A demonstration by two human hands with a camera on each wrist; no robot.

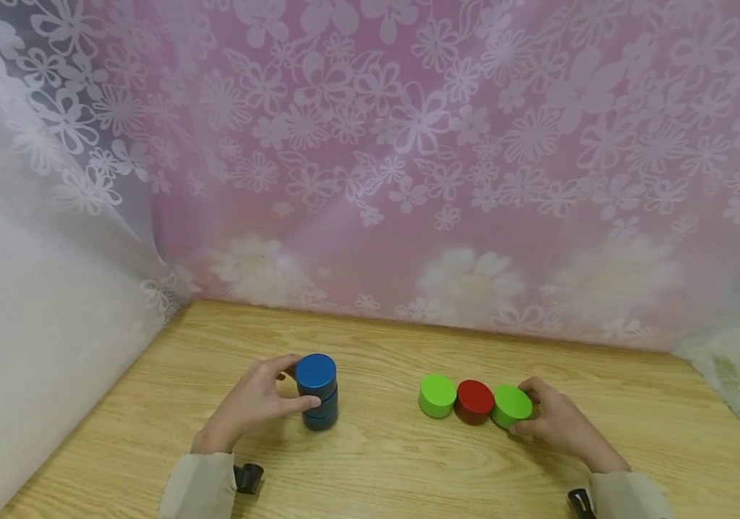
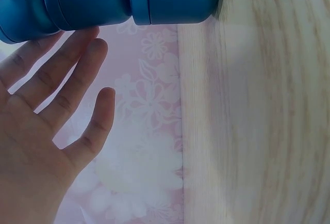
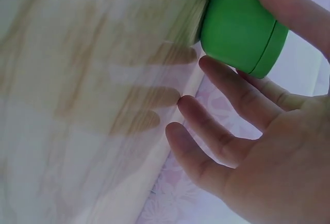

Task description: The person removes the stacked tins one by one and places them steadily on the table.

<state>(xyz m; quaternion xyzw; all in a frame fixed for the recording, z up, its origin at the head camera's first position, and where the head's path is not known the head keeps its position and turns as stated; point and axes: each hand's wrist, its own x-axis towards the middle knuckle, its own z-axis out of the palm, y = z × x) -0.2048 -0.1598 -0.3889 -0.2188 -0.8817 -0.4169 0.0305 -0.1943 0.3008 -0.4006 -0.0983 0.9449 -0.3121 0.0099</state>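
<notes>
three smooth blue cylinders, judging by the joints, form one upright stack [image 1: 316, 373] on the left of the light wood-grain table [image 1: 376, 468]. the left hand [image 1: 254, 402] pinches it from the left, thumb on the near face and fingertips toward the far one, other fingers spread. holding opposite sides probably steadies the column, since its pieces seem merely to rest on one another.

to the right, a smooth bright green cylinder [image 1: 437, 395], a glossy dark red cylinder [image 1: 474, 401] and a second bright green cylinder [image 1: 511, 405] stand in a row, touching or nearly so. the right hand [image 1: 560, 427] pinches the rightmost one, thumb near, fingertips far, remaining fingers spread apart. gripping at the row's outer end likely leaves the two neighbours undisturbed and lets this one sit snug against the red. whether its base lies fully flat, i cannot tell.
</notes>
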